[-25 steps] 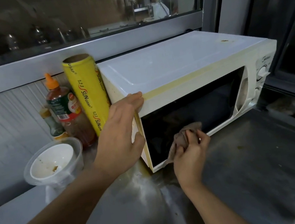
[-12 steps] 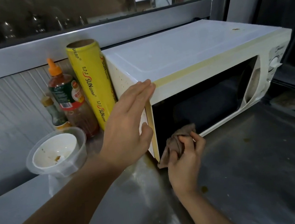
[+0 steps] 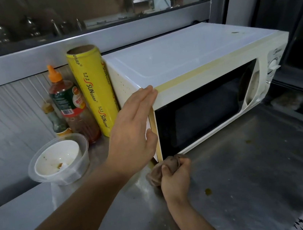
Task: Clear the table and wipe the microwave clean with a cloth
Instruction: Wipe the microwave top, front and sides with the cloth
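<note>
White boxy microwave (image 3: 187, 58) with dark glass door sits on the steel bench (image 3: 257, 177) at 1 o'clock; left hand (image 3: 132, 136) lies flat and spread on its front-left corner, fingers on the top edge, gripping nothing. Right hand (image 3: 175, 179) is fisted tight around a crumpled brown cloth (image 3: 160, 171), at the door's lower-left corner just above the bench. At 10 o'clock: yellow cling-wrap roll (image 3: 92, 92) upright against the microwave's side, orange-capped sauce bottle (image 3: 71, 106), small dark bottle (image 3: 56, 120), clear plastic tub (image 3: 78, 163) holding a dirty white bowl (image 3: 57, 158).
</note>
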Tool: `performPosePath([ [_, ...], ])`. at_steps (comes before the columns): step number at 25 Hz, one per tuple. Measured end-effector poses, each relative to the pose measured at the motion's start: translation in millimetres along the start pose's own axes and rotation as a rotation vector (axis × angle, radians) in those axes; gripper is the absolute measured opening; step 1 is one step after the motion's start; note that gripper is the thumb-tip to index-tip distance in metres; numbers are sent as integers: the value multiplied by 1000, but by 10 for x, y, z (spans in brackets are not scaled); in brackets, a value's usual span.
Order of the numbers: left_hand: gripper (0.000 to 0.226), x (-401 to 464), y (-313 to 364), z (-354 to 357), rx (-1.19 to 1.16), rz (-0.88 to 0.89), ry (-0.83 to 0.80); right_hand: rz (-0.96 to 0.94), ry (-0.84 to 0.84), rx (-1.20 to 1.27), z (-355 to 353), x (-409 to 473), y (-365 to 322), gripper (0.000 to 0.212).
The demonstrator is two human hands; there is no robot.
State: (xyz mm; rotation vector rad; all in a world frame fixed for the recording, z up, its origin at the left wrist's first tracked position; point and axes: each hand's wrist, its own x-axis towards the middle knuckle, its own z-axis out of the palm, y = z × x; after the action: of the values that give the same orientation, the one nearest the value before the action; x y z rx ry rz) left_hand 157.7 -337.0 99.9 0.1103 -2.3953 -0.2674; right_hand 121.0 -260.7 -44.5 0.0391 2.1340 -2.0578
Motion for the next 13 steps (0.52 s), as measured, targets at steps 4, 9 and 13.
performPosePath([
  [4,71,0,27,33,-18,-31,35,172,-19,189,-82,142,-22,27],
  [9,57,71,117,7,129,-26,85,263,15,208,-174,376,-97,27],
  [13,56,235,271,69,361,4,97,238,93,203,-335,769,-147,29],
])
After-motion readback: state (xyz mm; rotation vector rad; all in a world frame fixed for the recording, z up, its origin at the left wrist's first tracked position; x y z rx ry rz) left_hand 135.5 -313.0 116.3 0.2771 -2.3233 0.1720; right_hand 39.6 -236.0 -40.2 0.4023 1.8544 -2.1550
